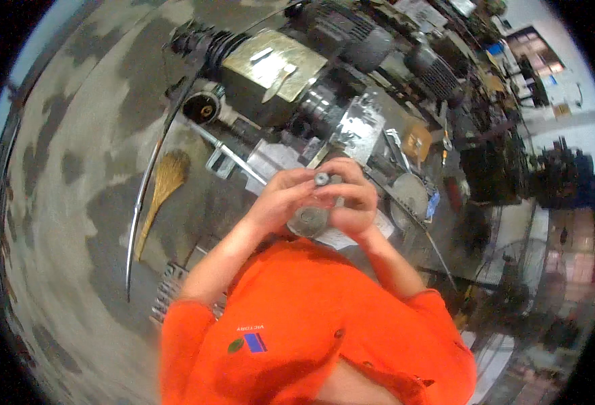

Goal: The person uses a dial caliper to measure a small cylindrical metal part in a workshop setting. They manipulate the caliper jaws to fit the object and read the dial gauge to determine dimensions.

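A small grey cylindrical metal part [322, 179] with a hole in its end is raised in front of my chest. The fingertips of my left hand [280, 199] pinch it from one side. From the other side the curled fingers of my right hand [353, 196] close around it, with the thumb lower down. Most of the part is hidden by my fingers, so its full length does not show. Below my hands lies a round greyish disc-like thing [309, 221], partly covered by them. Sheets of paper [274, 162] lie just beyond my left hand.
A lathe-like machine stands ahead, its headstock [270, 64] carrying small flat items and its bright metal block [359, 128] close to my hands. A straw broom [164, 196] and a long bent rod [139, 202] are at left. At right stand a round plate [409, 200] and dark machinery [490, 172].
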A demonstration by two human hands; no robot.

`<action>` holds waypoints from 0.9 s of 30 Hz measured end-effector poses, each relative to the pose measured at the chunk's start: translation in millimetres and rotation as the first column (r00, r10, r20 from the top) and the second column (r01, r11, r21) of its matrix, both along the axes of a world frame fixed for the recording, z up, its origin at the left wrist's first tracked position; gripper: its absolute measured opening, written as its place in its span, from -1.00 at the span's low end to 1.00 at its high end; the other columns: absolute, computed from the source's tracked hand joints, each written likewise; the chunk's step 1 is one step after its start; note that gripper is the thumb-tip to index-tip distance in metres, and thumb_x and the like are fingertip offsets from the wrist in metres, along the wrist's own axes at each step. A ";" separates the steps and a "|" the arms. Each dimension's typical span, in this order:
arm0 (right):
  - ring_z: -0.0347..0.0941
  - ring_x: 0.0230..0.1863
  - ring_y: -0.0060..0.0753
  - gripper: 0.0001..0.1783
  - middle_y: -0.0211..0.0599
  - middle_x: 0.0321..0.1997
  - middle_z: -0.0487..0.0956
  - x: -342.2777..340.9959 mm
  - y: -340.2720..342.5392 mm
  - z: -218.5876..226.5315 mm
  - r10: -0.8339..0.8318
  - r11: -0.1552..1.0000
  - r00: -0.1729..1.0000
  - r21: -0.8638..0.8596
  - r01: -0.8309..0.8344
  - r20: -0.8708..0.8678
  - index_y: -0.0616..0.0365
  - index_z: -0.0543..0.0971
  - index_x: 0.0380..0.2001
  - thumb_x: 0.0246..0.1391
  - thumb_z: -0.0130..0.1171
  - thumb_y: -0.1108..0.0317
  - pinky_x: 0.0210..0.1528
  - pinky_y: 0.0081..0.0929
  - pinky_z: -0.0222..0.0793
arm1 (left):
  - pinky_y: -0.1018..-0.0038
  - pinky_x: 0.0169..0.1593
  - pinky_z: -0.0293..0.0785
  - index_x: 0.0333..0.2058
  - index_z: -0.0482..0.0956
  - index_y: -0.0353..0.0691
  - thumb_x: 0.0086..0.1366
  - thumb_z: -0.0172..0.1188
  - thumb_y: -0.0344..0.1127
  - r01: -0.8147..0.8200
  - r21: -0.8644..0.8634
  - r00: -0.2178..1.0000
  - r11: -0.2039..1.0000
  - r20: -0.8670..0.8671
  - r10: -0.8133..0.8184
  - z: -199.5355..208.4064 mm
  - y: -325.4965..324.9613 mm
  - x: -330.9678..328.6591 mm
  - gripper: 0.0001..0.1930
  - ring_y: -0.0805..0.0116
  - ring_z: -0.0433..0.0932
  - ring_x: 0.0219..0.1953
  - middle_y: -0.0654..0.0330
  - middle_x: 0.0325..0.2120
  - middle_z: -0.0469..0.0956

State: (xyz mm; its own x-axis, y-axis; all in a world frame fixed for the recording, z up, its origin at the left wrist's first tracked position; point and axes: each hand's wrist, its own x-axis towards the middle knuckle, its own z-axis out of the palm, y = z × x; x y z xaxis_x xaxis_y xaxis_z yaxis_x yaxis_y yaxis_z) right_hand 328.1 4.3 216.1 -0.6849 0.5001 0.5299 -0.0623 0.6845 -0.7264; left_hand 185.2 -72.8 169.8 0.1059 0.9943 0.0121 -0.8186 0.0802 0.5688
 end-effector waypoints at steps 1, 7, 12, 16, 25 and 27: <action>0.34 -0.17 -0.17 -0.62 -0.27 -0.24 0.49 -0.4 -0.7 -2.5 -0.023 0.999 1.000 0.024 0.023 -0.001 0.06 0.61 -0.51 -0.63 0.09 0.49 -0.13 -0.34 0.24 | 0.36 -0.15 0.48 -0.11 0.35 -0.46 0.21 0.02 -0.35 -0.006 -0.044 1.000 0.999 -0.026 0.004 0.6 -1.1 -0.7 -0.67 0.20 0.55 -0.26 0.03 -0.30 0.50; 0.34 -0.15 -0.11 -0.66 -0.24 -0.22 0.49 10.4 -6.3 13.4 -0.129 0.992 0.992 0.002 0.129 -0.004 0.08 0.60 -0.53 -0.61 0.16 0.51 -0.12 -0.29 0.26 | 0.47 -0.23 0.43 -0.37 0.44 -0.33 0.20 0.04 -0.25 -0.012 -0.178 0.967 0.984 -0.252 -0.033 -4.9 2.7 -0.9 -0.78 0.33 0.54 -0.36 0.14 -0.43 0.52; 0.34 -0.15 -0.08 -0.69 -0.23 -0.23 0.49 35.1 -12.8 7.0 -0.261 0.965 0.965 -0.035 0.261 0.000 0.13 0.58 -0.53 -0.59 0.15 0.50 -0.11 -0.27 0.27 | 0.36 -0.21 0.51 -0.30 0.41 -0.29 0.18 0.04 -0.38 -0.063 -0.194 0.973 0.979 -0.229 0.018 -7.9 18.0 21.9 -0.86 0.25 0.56 -0.35 0.17 -0.45 0.47; 0.33 -0.15 -0.08 -0.71 -0.25 -0.25 0.50 44.5 -24.3 1.6 -0.421 0.907 0.905 -0.026 0.420 -0.056 0.13 0.56 -0.56 -0.58 0.12 0.51 -0.12 -0.28 0.29 | 0.29 -0.18 0.50 -0.25 0.41 -0.29 0.24 -0.04 -0.32 0.219 -0.300 0.962 0.929 -0.092 -0.256 -14.2 28.0 26.8 -0.81 0.15 0.54 -0.24 0.06 -0.29 0.50; 0.33 -0.12 -0.08 -0.67 -0.22 -0.22 0.49 78.9 -52.4 -22.4 -0.661 0.750 0.750 -0.028 0.661 -0.007 0.14 0.56 -0.52 -0.59 0.09 0.50 -0.09 -0.26 0.28 | 0.35 -0.13 0.42 -0.24 0.41 -0.27 0.24 -0.01 -0.13 0.549 -0.233 0.828 0.803 0.023 -0.560 -4.7 41.0 67.2 -0.70 0.27 0.49 -0.25 0.13 -0.37 0.52; 0.31 -0.08 -0.06 -0.62 -0.16 -0.15 0.47 90.1 -57.7 -27.8 -0.689 0.724 0.724 -0.014 0.690 0.028 0.15 0.58 -0.47 -0.60 0.07 0.49 -0.05 -0.26 0.26 | 0.35 -0.13 0.43 -0.20 0.39 -0.29 0.22 0.03 -0.15 0.564 -0.260 0.813 0.784 0.012 -0.582 -14.7 45.2 77.0 -0.69 0.28 0.50 -0.26 0.13 -0.40 0.52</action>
State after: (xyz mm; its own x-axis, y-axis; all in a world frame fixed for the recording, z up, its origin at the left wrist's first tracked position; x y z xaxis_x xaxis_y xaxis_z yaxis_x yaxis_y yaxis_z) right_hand 418.3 -53.4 188.3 -0.1568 0.8500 0.5029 0.4346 0.5166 -0.7377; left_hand 262.2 -27.5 155.1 0.6489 0.7202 -0.2453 -0.5398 0.6630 0.5187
